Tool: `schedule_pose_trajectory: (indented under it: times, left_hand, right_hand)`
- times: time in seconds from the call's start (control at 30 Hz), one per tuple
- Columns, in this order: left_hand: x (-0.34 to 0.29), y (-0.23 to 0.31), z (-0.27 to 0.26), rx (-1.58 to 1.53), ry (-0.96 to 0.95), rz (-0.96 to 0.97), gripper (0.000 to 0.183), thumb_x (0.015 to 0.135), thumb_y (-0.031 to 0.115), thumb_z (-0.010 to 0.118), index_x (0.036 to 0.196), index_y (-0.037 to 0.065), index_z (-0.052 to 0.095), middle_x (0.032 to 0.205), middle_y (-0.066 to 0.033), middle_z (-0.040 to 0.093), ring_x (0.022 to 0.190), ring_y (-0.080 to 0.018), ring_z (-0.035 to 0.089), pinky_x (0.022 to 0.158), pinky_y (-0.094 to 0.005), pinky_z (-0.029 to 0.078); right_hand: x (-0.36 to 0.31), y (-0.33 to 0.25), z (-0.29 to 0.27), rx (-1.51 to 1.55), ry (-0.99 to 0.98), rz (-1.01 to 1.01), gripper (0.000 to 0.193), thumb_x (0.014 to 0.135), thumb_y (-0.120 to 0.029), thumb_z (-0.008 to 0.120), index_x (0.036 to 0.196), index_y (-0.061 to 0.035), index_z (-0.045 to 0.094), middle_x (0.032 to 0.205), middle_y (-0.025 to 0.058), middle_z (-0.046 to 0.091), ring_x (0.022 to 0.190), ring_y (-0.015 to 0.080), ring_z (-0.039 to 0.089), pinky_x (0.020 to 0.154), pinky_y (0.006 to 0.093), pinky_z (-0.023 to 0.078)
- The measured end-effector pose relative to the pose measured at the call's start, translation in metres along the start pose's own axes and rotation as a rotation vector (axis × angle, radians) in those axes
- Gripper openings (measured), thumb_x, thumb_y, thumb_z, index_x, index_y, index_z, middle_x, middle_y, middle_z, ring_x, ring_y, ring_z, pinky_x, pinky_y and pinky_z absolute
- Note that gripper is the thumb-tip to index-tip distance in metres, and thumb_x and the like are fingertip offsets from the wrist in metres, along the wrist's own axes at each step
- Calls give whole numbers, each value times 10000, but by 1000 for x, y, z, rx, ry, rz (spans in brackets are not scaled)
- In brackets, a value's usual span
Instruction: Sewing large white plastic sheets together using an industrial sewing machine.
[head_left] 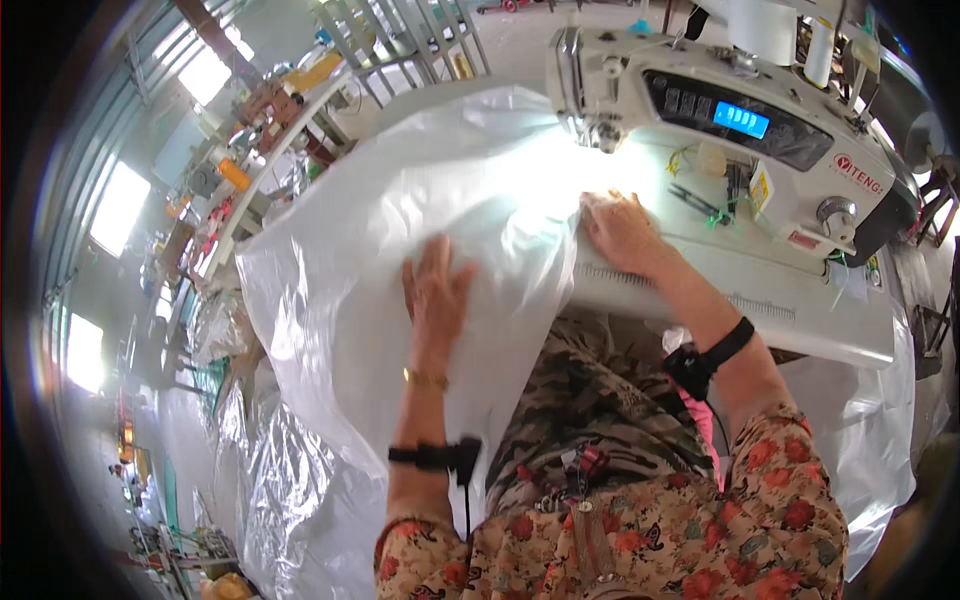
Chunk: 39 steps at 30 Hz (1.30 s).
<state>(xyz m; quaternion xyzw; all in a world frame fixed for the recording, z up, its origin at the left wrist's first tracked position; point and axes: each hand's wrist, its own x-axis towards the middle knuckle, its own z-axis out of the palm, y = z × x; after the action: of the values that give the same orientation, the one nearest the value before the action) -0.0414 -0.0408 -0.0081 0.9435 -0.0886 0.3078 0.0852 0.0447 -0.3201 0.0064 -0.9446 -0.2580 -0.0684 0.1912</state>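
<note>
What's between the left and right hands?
In the head view, white plastic sheeting lies between the left hand and the right hand.

The scene is viewed from the person's head, through the left of two fisheye cameras worn side by side. The lens is aimed downward and forward: the flowered shirt [620, 545] is caught nearest, along the lower edge, the left hand [438, 285] and right hand [622, 230] are seen from above, and windows [120, 210] are bent toward the dark rim.
</note>
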Motion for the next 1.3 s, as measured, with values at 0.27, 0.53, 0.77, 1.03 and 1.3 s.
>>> schedule_pose_trajectory:
  times: [0.27,0.53,0.77,1.03,1.3]
  left_hand:
    - [34,-80,34,-90,-118,84,536,950,359,538,1370,29,488,1451,-122,461,1386,-266,362,1134,-399,269]
    - [40,-81,33,-110,-174,31,569,937,428,553,1368,60,497,1453,-77,465,1393,-239,351,1164,-391,242]
    - [39,-80,34,-75,-102,67,480,927,289,601,1342,58,528,1399,-89,522,1336,-258,430,1117,-388,313]
    - [37,-89,37,-116,-150,51,605,956,488,496,1361,38,503,1423,-104,498,1369,-257,389,1150,-405,247]
    - [35,-78,25,-209,-237,-40,603,923,442,587,1356,32,500,1424,-136,486,1353,-273,407,1132,-401,280]
  right_hand:
    - [-98,-52,16,193,336,-239,265,905,-137,581,1136,-9,599,998,178,657,914,368,616,778,427,511]
    - [-144,-122,121,862,-578,180,469,902,-457,576,959,-6,692,856,199,673,810,295,650,766,390,486]
    - [-135,-152,127,1049,-65,-62,395,939,-374,580,937,8,679,767,130,665,735,262,640,695,384,480]
    - [-201,-46,-62,1306,-491,-175,199,918,-181,643,942,13,677,948,65,679,867,157,606,786,317,487]
    - [-273,29,3,134,-394,231,389,902,-341,598,685,-19,594,731,202,618,736,363,627,637,430,469]
